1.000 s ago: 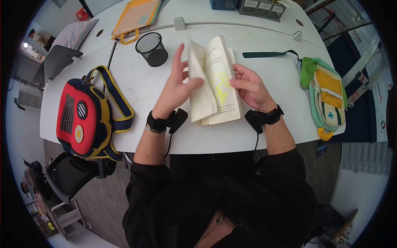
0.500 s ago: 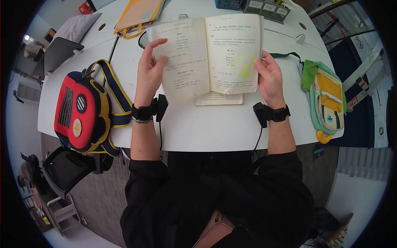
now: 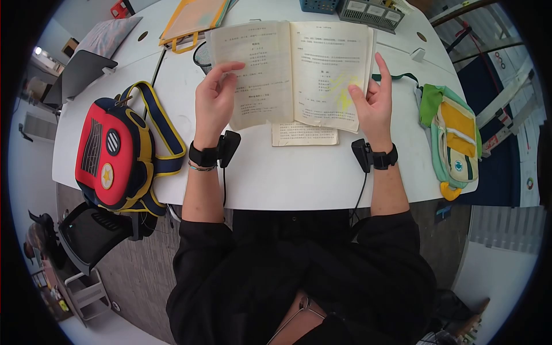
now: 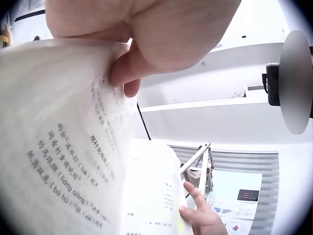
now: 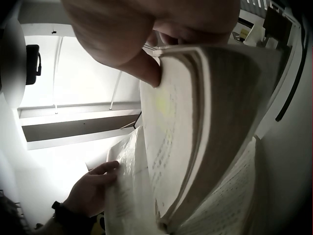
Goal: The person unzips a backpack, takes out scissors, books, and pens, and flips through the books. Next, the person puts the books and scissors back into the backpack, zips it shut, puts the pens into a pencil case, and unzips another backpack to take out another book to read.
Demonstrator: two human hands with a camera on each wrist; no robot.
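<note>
An open book (image 3: 330, 75) with printed pages and a yellow-green scribble low on its right page is held up over the white table. My left hand (image 3: 215, 106) pinches the outer edge of the left page (image 4: 63, 137), thumb on the print. At the right edge, my right hand (image 3: 376, 109) grips the page stack, thumb on the page near the scribble and index finger pointing up. In the right wrist view the right thumb (image 5: 144, 68) presses beside the yellow mark. Below the book, another printed part (image 3: 305, 135) shows; whether it belongs to the same book, I cannot tell.
A red and navy backpack (image 3: 118, 152) lies at the left, a green and yellow bag (image 3: 455, 135) at the right. Behind the book are a mesh cup (image 3: 201, 56), partly hidden, an orange folder (image 3: 192, 22) and a grey basket (image 3: 371, 14). The white table (image 3: 276, 184) extends around them.
The book has gone from half closed and low to spread open and raised. Both hands moved apart with it. Since the middle frame, the right index finger has straightened upward.
</note>
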